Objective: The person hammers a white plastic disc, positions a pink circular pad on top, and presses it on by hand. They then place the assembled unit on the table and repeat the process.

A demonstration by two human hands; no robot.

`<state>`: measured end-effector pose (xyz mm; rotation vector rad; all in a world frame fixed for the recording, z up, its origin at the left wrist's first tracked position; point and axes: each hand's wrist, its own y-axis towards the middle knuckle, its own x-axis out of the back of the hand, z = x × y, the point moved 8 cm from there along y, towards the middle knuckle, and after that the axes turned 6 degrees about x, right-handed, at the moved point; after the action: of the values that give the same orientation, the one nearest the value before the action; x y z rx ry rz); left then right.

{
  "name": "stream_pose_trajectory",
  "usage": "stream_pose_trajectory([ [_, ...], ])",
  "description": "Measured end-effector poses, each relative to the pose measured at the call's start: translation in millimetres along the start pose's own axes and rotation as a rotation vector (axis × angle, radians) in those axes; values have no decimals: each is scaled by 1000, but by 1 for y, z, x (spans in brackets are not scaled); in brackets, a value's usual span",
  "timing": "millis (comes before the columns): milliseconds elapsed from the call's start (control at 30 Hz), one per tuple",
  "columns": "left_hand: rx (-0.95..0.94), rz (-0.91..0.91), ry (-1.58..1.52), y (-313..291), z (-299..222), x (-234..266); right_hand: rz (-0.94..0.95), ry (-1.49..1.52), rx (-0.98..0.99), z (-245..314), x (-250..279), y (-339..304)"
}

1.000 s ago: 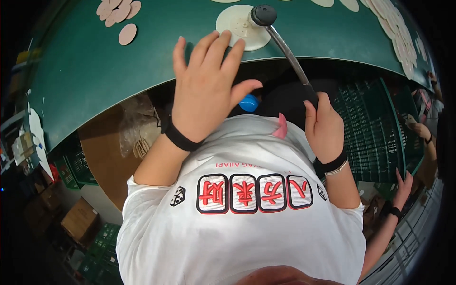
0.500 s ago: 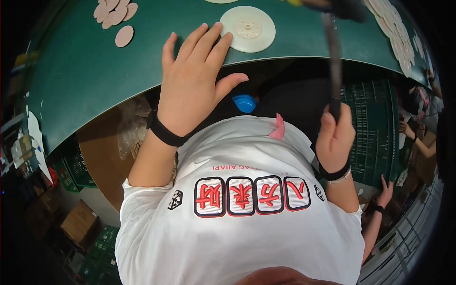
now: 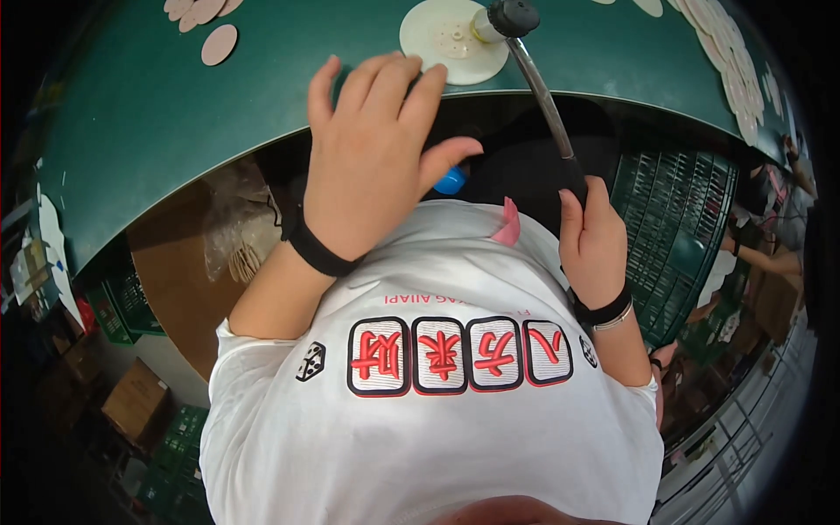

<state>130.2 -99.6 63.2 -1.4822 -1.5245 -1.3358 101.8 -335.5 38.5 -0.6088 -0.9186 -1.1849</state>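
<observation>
A round cream disc (image 3: 426,39) with a small hub and a ring of holes at its middle lies flat near the table's front edge. At its near left rim are the fingertips of my left hand (image 3: 367,166), palm down with the fingers spread. My right hand (image 3: 599,241) is wrapped around the dark grip of a mallet (image 3: 544,101) with a metal shaft. The mallet's pale face, opposite its black end, is at the right part of the disc, beside the hub. Whether it touches the disc I cannot tell.
Thin pink discs (image 3: 220,45) lie at the far left of the green table (image 3: 175,131). Overlapping cream discs (image 3: 726,61) are spread along its right side. Below the edge are a green crate (image 3: 674,227), a cardboard box (image 3: 188,262) and a clear bag (image 3: 232,219). Another person's arm (image 3: 774,261) shows at right.
The mallet has swung left, its head now over the cream disc. My right hand has shifted left with it. My left hand stays spread by the disc, slightly farther right in view.
</observation>
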Motion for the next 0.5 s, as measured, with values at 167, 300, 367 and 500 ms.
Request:
stream_pose_trajectory([
  [167, -94, -137, -76, 6, 2, 9, 39, 52, -26, -4, 10, 5],
  [300, -99, -88, 51, 6, 11, -1, -34, 137, 13, -2, 21, -4],
  [367, -97, -82, 44, 6, 8, -2, -157, 182, 87, 3, 30, -13],
  [500, -67, -52, 59, 4, 10, 1, 33, -23, 22, 3, 15, -6],
])
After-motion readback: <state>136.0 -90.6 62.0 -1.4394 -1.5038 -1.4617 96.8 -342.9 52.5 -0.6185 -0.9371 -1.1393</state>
